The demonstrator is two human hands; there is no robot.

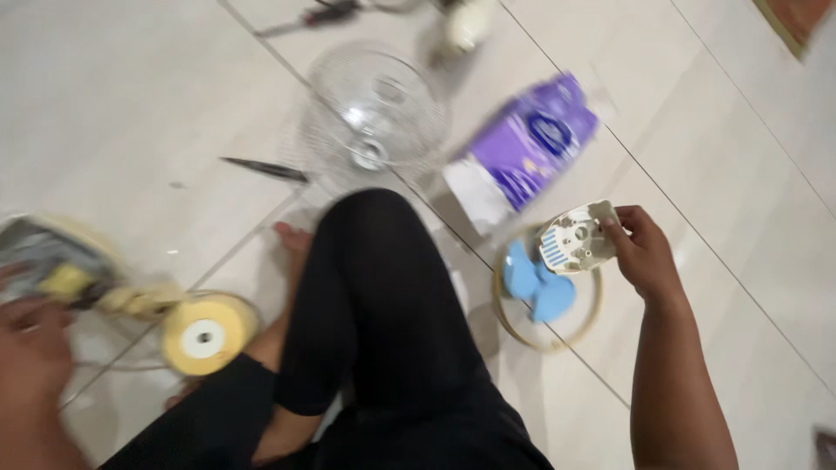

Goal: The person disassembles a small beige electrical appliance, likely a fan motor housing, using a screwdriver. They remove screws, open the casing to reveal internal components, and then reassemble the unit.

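My right hand (646, 252) grips a small cream plastic housing part (576, 238) with holes and a blue vent patch, held above a cream ring (505, 313) and blue fan blades (533, 283) lying on the floor. My left hand (30, 344) is blurred at the left edge, on or beside a yellowish fan body (61, 270) with a grey inside; whether it grips it is unclear. A yellow round part with a white centre (205, 335) lies next to that body. My bent knee in black (374, 296) fills the middle.
A wire fan guard (374, 109) lies on the tiled floor ahead. A purple and white packet (522, 152) sits to its right. A dark thin tool (261, 168) lies left of the guard, another tool (318, 15) and a cream object (468, 22) at the top.
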